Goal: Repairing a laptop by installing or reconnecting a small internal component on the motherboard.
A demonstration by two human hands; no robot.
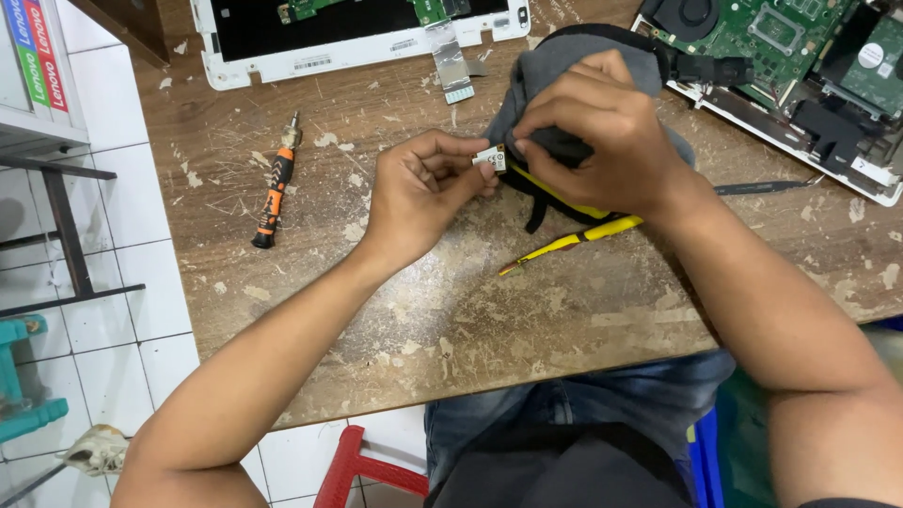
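Observation:
My left hand (423,193) pinches a small white card-like part (491,160) between thumb and fingers above the worn wooden table (451,310). My right hand (602,132) grips a grey cloth (564,66) with black and yellow trim and presses a fold of it against the small part. A yellow-handled tool (574,241) lies on the table just below my right wrist, partly hidden by it.
An orange and black screwdriver (274,188) lies at the left. An opened white laptop shell (357,38) sits at the far edge. A green circuit board in an open laptop base (800,56) is at the far right. A black thin tool (762,187) lies beside it.

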